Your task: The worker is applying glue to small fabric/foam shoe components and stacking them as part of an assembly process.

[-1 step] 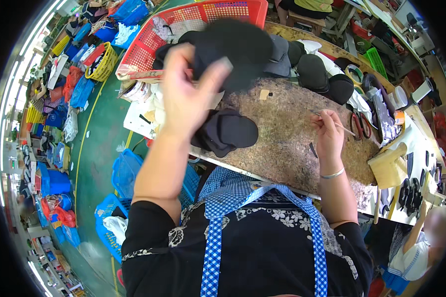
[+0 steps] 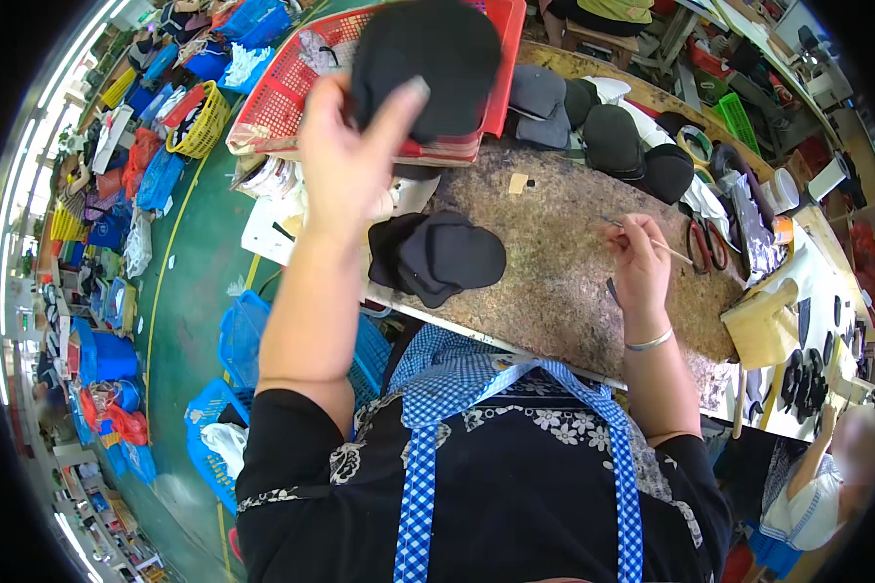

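Observation:
Over the red basket (image 2: 262,107), my left hand (image 2: 345,160) grips a black, rounded, cap-like piece (image 2: 428,73) between thumb and fingers. The piece hides part of the basket and what is in it. My right hand (image 2: 642,257), at the right of the stained worktable (image 2: 554,282), pinches a thin pale stick (image 2: 673,253) with a dark tip pointing left. Several similar dark pieces lie overlapped as a pile (image 2: 447,260) near the table's front edge, between my forearms. A small beige patch (image 2: 518,185) lies on the tabletop.
Dark rounded pieces (image 2: 612,141) line the far side of the table. Red-handled scissors (image 2: 707,245), a tape roll (image 2: 695,146) and a yellowish block (image 2: 768,325) are on the right. Blue baskets (image 2: 219,428) stand on the floor at the left. Another person (image 2: 807,496) is at the lower right.
My left hand has moved left and up with the black piece, further over the red basket. The dark pile shows more on its left. My right hand has barely moved.

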### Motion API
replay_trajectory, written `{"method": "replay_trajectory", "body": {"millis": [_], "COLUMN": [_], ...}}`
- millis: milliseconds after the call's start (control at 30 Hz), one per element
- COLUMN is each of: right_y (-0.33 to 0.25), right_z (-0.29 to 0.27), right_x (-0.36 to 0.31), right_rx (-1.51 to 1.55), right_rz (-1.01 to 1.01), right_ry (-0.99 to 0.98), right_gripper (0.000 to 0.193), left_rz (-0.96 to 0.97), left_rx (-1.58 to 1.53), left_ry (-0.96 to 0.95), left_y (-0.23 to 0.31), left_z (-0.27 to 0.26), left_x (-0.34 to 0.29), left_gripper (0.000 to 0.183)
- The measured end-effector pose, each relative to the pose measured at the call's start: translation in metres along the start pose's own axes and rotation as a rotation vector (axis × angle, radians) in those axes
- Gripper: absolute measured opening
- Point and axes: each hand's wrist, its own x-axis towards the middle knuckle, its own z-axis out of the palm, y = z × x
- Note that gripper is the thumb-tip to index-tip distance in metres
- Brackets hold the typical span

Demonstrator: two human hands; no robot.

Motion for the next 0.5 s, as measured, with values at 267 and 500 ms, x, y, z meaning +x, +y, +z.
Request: {"method": "replay_trajectory", "body": {"millis": [267, 500], "right_y": [0.006, 0.025], "right_z": [0.025, 0.071], "right_x": [-0.021, -0.02], "right_rx": [-0.228, -0.765], "right_rz": [-0.002, -0.548], "right_ry": [-0.443, -0.789], "right_gripper": [0.005, 0.008], "left_rz": [0.469, 0.186], "left_rx": [0.736, 0.866], "left_ry": [-0.113, -0.474], "left_y": [-0.023, -0.061], "left_z": [-0.025, -0.018], "left_x": [-0.057, -0.134], "left_gripper": [0.035, 0.046]}}
